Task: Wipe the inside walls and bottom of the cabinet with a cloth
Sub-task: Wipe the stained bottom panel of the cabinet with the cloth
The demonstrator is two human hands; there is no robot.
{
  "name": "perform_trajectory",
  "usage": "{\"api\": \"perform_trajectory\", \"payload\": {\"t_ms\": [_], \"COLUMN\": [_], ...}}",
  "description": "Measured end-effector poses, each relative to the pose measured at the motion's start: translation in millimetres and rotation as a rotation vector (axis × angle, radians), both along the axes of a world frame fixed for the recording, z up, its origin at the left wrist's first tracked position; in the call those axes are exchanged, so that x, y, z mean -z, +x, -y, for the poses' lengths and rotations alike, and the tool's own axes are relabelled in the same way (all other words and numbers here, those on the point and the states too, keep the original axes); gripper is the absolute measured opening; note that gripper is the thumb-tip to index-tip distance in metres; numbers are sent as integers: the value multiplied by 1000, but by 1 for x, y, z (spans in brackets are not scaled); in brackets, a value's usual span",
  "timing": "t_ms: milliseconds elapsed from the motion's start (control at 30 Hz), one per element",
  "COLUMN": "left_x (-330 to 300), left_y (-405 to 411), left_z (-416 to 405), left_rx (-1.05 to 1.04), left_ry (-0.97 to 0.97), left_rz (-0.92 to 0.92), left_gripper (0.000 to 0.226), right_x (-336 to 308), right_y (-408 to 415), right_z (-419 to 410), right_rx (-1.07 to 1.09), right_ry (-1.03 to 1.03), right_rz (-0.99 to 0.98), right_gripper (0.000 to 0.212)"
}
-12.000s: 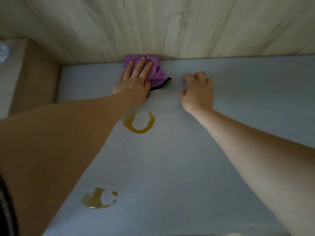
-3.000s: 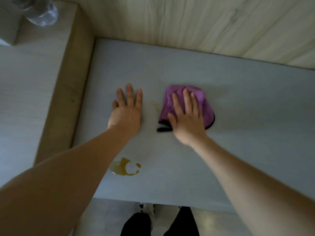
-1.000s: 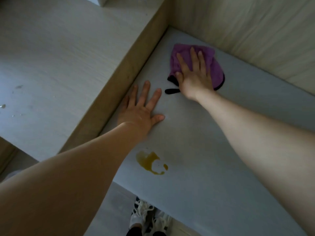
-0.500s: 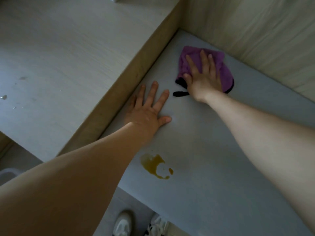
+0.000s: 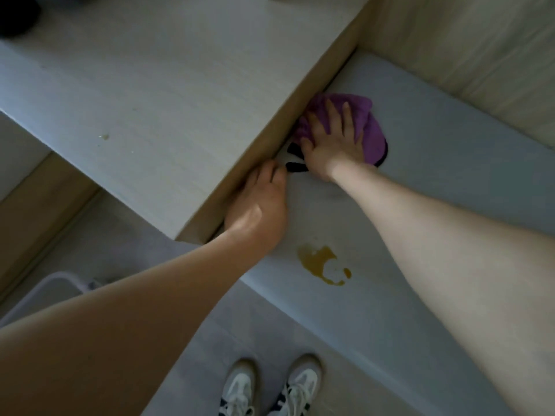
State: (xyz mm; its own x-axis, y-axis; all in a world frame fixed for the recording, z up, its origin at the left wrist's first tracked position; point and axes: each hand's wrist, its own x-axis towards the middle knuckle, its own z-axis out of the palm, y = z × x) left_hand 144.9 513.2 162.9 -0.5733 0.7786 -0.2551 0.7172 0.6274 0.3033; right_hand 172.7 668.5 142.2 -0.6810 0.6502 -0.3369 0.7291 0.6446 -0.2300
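Note:
A purple cloth [image 5: 371, 127] with a black edge lies on the grey cabinet bottom [image 5: 450, 163], pushed up against the left side wall [image 5: 288, 121]. My right hand [image 5: 333, 142] presses flat on the cloth with straight, spread fingers. My left hand [image 5: 258, 205] rests on the bottom beside the same wall, fingers together and pointing toward the cloth's black loop. A yellow-brown stain [image 5: 324, 262] sits on the bottom near the front edge, below both hands.
The pale wood back wall [image 5: 465, 55] rises behind the cloth. A light wood-grain surface [image 5: 150, 100] lies left of the side wall. A white bin [image 5: 45, 292] stands on the floor at the lower left. My shoes [image 5: 270, 391] show below the front edge.
My right hand has slid the cloth left until it meets the side wall. My left hand has drawn in against that wall, fingers closed together. The view has shifted down.

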Motion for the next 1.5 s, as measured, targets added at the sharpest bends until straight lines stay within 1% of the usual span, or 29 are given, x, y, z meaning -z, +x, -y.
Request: {"api": "perform_trajectory", "payload": {"t_ms": [100,200,267,333,367,467,533,600,700,767,833,867,933,1000,1067,1167,1233,1300,1367,1433,1500], "left_x": [-6,-8,-4,1,6,19,21,19,13,10,8,8,10,13,12,0,-11,-21,-21,-15,-8], "left_y": [2,8,16,23,25,25,25,27,29,31,33,33,33,32,33,37,46,63,81,96,105], "left_z": [9,20,26,28,28,25,23,21,19,18,19,20,22,24,24,20,14,3,-10,-23,-34], "left_rx": [-3,-3,22,21,24,76,106,113,119,108,107,107,115,128,117,49,51,110,187,244,292], "left_ry": [14,36,33,-17,-57,-168,-213,-239,-263,-272,-273,-267,-239,-214,-204,-171,-127,-72,-28,8,33], "left_rz": [-20,4,55,123,135,69,31,23,-4,1,6,5,-18,-25,-6,21,22,35,43,50,52], "left_gripper": [46,33,35,49,55,65,63,60,60,60,60,60,61,62,62,58,54,51,55,56,56], "right_x": [-3,-5,-5,-4,-3,-1,1,0,-4,-5,-2,0,3,5,6,3,-1,-2,1,1,2], "right_y": [13,30,47,66,78,111,121,127,138,146,153,157,163,164,163,177,190,202,211,221,229], "right_z": [27,45,41,20,7,-17,1,36,80,76,51,35,9,9,36,99,125,121,96,60,35], "right_rx": [-72,-171,-224,-178,-102,148,204,193,77,22,22,76,260,363,367,241,156,121,152,280,398], "right_ry": [-29,-63,-70,-45,-31,0,38,57,20,-42,-28,-12,-7,13,46,82,13,-50,-19,-1,-29], "right_rz": [5,5,1,8,23,58,52,30,18,21,24,26,25,24,-6,-35,-16,-5,-2,4,13], "right_gripper": [55,54,54,56,56,57,57,58,59,58,57,57,57,56,57,59,59,58,61,62,61]}}
